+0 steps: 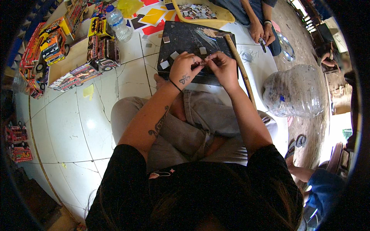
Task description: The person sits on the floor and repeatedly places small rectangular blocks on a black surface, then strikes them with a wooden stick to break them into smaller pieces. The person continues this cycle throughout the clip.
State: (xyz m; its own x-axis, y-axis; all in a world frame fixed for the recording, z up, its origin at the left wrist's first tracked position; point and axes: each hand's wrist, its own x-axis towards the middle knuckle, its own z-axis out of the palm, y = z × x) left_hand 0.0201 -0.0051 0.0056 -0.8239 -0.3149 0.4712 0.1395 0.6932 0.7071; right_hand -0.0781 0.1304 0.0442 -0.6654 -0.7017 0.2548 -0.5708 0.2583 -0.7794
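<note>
My left hand (185,70) and my right hand (222,69) meet over a black board (169,43) in front of my crossed legs. Fingertips of both hands are closed in a pinch around a small brownish piece (203,63), too small to make out in detail. Small pale square pieces (164,64) lie on the board around my hands, and a brown-faced square (166,39) sits near its left edge. Thin clear strips (204,35) and light brown strips (210,32) rest at its far side. A wooden stick (241,66) lies along the board's right side.
A yellow basin (225,19) of many small squares stands beyond the board. Another person's hands (262,32) hold a small dark object at far right. Colourful toy trucks (104,50) and a water bottle (117,25) stand left; a large clear plastic jug (295,90) lies right.
</note>
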